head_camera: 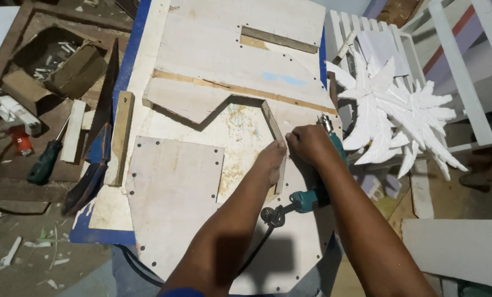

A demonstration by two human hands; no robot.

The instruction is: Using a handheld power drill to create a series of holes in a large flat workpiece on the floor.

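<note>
A narrow wooden strip (272, 124) lies on pale plywood panels (174, 187) that cover a blue-edged work table (100, 234). My left hand (271, 160) presses flat on the strip's lower part, fingers together. My right hand (310, 144) pinches the strip's edge just right of the left fingertips. A teal electric drill (312, 195) lies under my right forearm, its chuck (326, 124) pointing away and its black cord knotted near my left forearm. Sawdust dusts the panel left of the strip.
A white carved wing-shaped piece (394, 118) rests on white slatted frames (466, 82) at right. To the left are a screwdriver (43, 162), wood offcuts (119, 137), a blue-handled saw (95, 165), a cardboard box (64, 60) and scraps on the floor.
</note>
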